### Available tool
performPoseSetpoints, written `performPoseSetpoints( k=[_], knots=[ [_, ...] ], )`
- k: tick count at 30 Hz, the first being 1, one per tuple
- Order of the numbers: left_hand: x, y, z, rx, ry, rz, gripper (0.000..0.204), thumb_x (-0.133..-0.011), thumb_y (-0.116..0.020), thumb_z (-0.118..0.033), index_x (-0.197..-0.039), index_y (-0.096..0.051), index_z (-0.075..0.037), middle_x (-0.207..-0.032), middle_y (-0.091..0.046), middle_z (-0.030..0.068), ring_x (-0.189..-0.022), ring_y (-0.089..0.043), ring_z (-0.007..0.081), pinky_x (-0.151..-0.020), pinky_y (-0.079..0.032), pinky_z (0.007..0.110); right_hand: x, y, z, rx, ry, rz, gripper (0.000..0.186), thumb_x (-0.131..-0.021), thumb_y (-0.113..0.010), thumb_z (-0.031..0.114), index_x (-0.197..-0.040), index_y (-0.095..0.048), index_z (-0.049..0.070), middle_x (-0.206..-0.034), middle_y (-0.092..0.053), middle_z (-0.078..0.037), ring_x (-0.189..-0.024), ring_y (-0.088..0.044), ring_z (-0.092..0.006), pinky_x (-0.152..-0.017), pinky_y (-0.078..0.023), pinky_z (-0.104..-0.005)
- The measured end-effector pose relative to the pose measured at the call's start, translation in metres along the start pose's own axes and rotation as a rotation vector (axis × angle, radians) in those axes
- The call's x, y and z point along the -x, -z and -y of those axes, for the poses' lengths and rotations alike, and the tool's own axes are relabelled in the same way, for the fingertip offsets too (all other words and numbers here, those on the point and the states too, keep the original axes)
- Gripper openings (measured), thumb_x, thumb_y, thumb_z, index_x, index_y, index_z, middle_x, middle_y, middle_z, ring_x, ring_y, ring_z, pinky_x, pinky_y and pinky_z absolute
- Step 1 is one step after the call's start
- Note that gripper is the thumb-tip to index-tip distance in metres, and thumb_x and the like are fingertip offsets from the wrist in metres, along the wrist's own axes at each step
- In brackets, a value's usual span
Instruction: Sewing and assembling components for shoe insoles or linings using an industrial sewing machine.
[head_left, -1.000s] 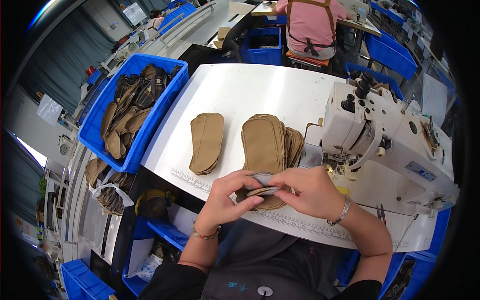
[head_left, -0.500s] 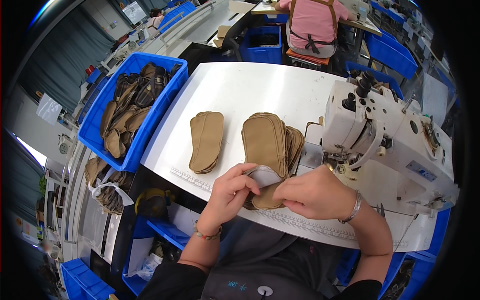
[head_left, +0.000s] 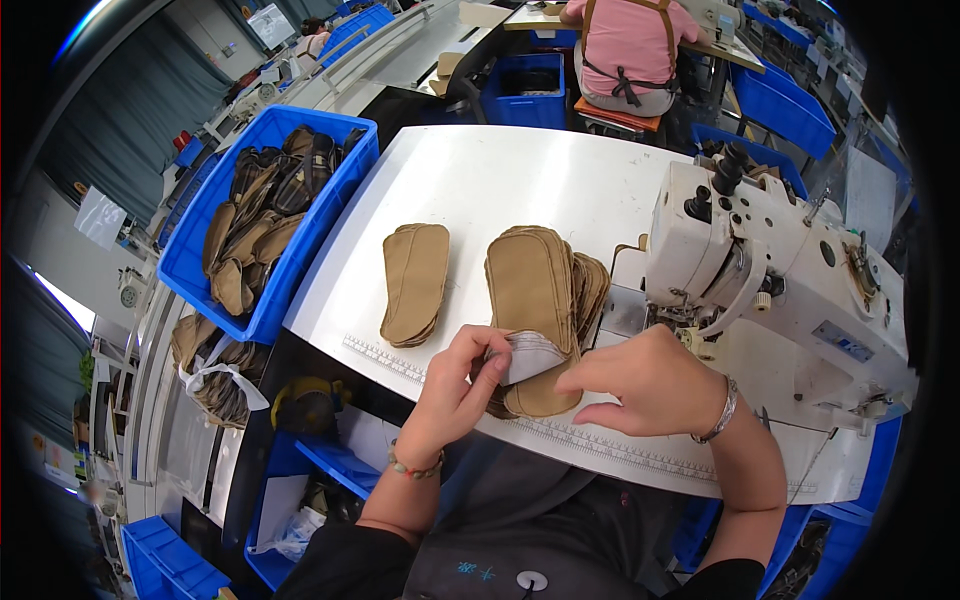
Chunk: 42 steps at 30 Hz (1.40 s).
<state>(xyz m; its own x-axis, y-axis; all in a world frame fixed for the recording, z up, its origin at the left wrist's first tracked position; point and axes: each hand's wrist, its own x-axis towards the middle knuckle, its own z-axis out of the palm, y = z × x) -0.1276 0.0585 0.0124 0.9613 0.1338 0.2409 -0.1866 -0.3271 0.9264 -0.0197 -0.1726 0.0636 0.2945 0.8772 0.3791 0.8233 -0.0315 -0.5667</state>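
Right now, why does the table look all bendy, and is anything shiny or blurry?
Head view: the fisheye lens curves the white table edges toward the dark rim; soft glare on its top; both hands and the tan insole stack look sharp.

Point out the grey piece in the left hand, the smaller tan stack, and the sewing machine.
grey piece (head_left: 533,355), head view, its curved middle.
smaller tan stack (head_left: 415,282), head view, top piece's centre.
sewing machine (head_left: 800,270), head view, white body.
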Motion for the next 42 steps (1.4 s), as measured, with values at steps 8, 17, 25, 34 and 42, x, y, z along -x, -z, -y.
performPoseSetpoints(
  k=[8, 17, 25, 34, 42],
  knots=[
    [-0.01, 0.009, -0.008, -0.181, -0.238, 0.168, 0.009, -0.089, -0.059, 0.004, -0.094, -0.065, -0.001, -0.098, -0.068, 0.0113, -0.072, -0.06, 0.0164, -0.067, -0.049, 0.027, -0.001, -0.013, -0.004, 0.038, -0.015, -0.057, 0.015, -0.083, -0.073, 0.014, -0.098, -0.071, 0.013, -0.08, -0.071, -0.006, -0.068, -0.069, -0.0263, -0.056, -0.052, -0.0363],
    [-0.003, 0.0, 0.0, -0.172, -0.117, 0.035, 0.01, -0.088, -0.072, -0.004, -0.093, -0.064, -0.002, -0.092, -0.068, 0.0098, -0.072, -0.062, 0.0146, -0.065, -0.048, 0.026, -0.006, -0.017, -0.002, 0.042, 0.015, -0.343, 0.014, -0.08, -0.07, 0.008, -0.094, -0.069, 0.011, -0.082, -0.068, -0.003, -0.067, -0.068, -0.0219, -0.054, -0.052, -0.0333],
    [-0.007, 0.011, 0.002, -0.338, -0.366, 0.12, 0.012, -0.086, -0.059, 0.01, -0.088, -0.063, -0.001, -0.105, -0.066, 0.0137, -0.079, -0.066, 0.0214, -0.07, -0.052, 0.028, -0.001, -0.021, -0.008, 0.191, 0.15, -0.035, 0.017, -0.076, -0.069, 0.009, -0.091, -0.063, 0.013, -0.077, -0.061, -0.001, -0.065, -0.067, -0.02, -0.049, -0.049, -0.0342],
    [-0.005, 0.012, -0.014, -0.306, -0.215, 0.165, 0.007, -0.086, -0.07, -0.001, -0.091, -0.066, -0.003, -0.095, -0.067, 0.0123, -0.076, -0.066, 0.0226, -0.064, -0.05, 0.028, -0.003, -0.04, -0.009, 0.16, 0.024, -0.286, 0.011, -0.083, -0.07, 0.012, -0.093, -0.066, 0.012, -0.08, -0.067, -0.001, -0.065, -0.068, -0.0216, -0.051, -0.05, -0.0328],
    [-0.006, 0.008, 0.004, -0.221, -0.16, 0.006, 0.014, -0.084, -0.064, 0.008, -0.092, -0.064, -0.002, -0.092, -0.066, 0.0122, -0.072, -0.064, 0.0209, -0.062, -0.048, 0.027, 0.0, -0.008, -0.008, 0.04, 0.06, -0.02, 0.012, -0.082, -0.071, 0.014, -0.094, -0.068, 0.015, -0.076, -0.067, -0.001, -0.066, -0.068, -0.0236, -0.054, -0.051, -0.034]
  ],
)
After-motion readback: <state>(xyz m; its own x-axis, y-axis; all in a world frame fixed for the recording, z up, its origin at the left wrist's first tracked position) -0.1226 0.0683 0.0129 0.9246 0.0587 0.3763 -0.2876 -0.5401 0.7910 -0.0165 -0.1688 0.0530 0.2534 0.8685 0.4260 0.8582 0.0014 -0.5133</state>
